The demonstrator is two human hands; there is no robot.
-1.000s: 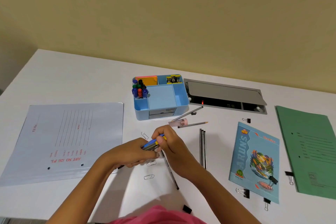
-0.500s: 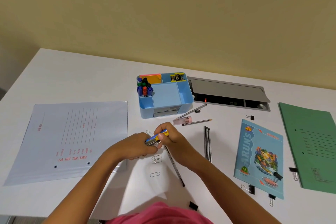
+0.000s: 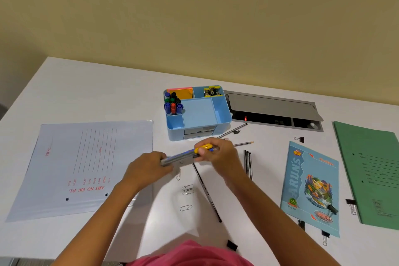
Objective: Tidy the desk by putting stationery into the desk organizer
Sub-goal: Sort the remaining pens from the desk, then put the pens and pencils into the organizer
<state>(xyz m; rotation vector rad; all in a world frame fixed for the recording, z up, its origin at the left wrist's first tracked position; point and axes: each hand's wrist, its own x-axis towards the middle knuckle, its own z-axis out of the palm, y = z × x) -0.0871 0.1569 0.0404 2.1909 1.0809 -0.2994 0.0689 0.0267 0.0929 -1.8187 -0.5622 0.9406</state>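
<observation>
Both hands meet over the middle of the white table (image 3: 86,93), just in front of the blue desk organizer (image 3: 222,122): the left hand (image 3: 149,167) is closed around the lower end of a bundle of pens (image 3: 183,155), and the right hand (image 3: 218,155) pinches its upper end, where a yellow and blue cap shows. How many pens are in the bundle cannot be told, since fingers and blur cover most of it. The organizer stands near the far edge, with markers (image 3: 172,104) upright in its left rear compartment, sticky notes (image 3: 183,93) behind them, small yellow and black items that are hard to make out in the right rear compartment, and a bare large middle compartment. Loose on the table lie three paper clips (image 3: 186,190) in front of the hands, a black pen (image 3: 207,192) running toward the near edge, dark pencils (image 3: 248,160) partly hidden by the right wrist, and two more pencils (image 3: 233,133) poking out past the right hand. A white file folder (image 3: 75,168) lies toward the left edge; a blue notebook (image 3: 311,188) and a green folder (image 3: 371,175), cut off by the frame, lie toward the right edge, with binder clips (image 3: 299,138) scattered around them. A grey cable hatch (image 3: 272,108) sits just right of the organizer. A plain yellowish wall (image 3: 194,17) rises behind the far edge, and the far left corner offers open room.
</observation>
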